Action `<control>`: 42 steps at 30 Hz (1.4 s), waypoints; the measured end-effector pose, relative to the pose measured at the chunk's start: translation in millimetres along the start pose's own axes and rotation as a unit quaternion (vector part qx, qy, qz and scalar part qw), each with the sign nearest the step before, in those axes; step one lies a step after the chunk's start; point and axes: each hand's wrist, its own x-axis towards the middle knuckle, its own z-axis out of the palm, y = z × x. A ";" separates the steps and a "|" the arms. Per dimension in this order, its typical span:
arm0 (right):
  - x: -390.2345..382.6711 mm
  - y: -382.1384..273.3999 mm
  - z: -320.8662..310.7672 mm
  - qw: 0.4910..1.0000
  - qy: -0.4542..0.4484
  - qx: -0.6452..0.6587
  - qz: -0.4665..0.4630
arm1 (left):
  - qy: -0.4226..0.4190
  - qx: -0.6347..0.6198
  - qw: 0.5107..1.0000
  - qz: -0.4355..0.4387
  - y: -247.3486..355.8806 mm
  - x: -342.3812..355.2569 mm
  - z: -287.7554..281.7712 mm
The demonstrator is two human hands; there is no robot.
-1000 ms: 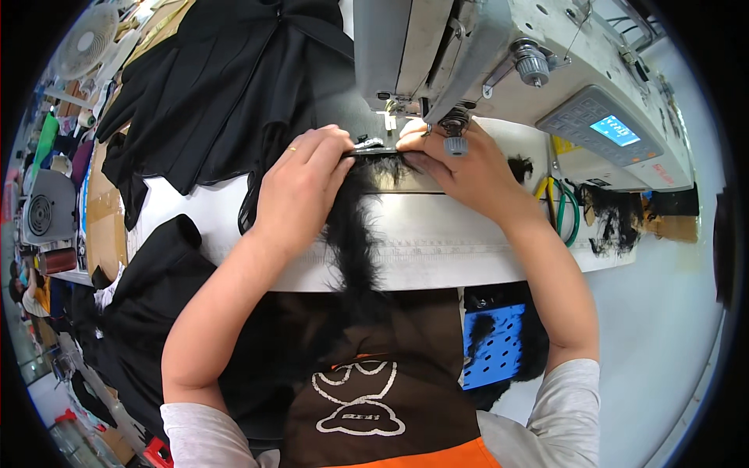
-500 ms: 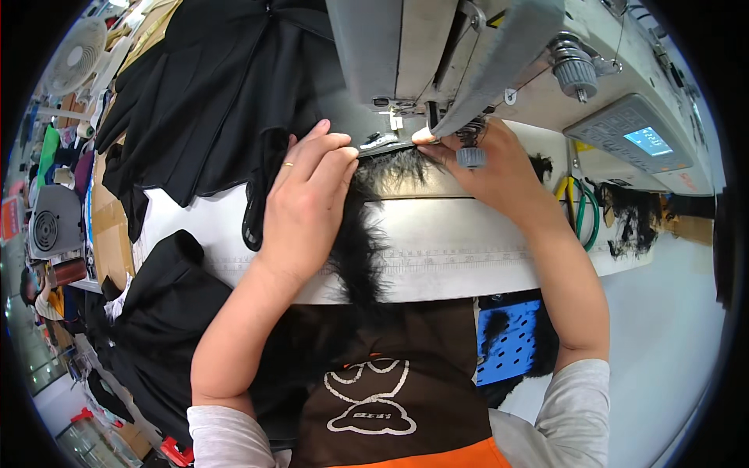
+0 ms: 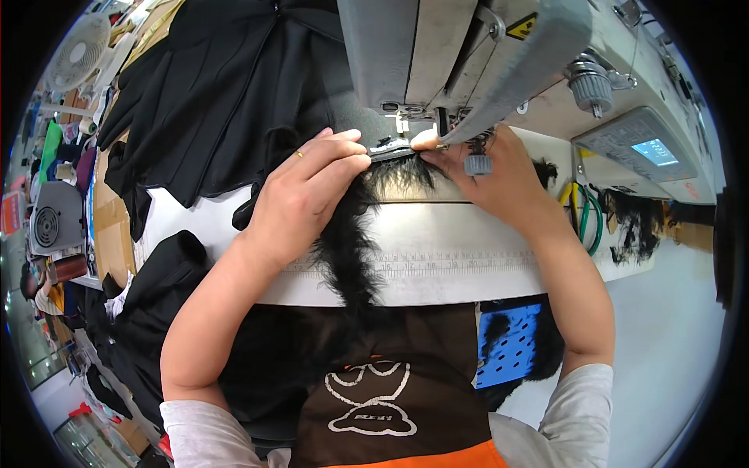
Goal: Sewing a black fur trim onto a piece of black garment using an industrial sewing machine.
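Under the needle of a sewing machine lies a narrow black band, with black feather trim hanging from it toward me. My left hand grips the band's left end with bent fingertips. My right hand pinches its right end close to the presser foot, partly hidden behind a tension knob. A black garment is spread beside and behind my left hand.
A control panel is on the machine's right; green-and-yellow scissors lie below it. More black cloth drapes at lower left, near cardboard. A fan, speaker-like grey box and another person are far left.
My left fingers have shifted slightly rightward along with the band, and my left wrist has swung a little left since half a second ago. Both hands still hold the band at the needle.
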 end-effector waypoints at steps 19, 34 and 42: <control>-2.4 2.6 -27.2 0.993 -0.025 -0.052 0.107 | -0.118 0.126 0.981 0.091 -7.0 29.9 0.5; -7.1 8.9 -29.1 0.985 -0.068 -0.068 0.144 | -0.094 0.103 0.986 0.090 -19.5 25.8 -1.2; -12.0 5.0 -33.7 0.961 -0.131 -0.131 0.207 | -0.081 0.108 0.987 0.092 -23.6 25.0 0.7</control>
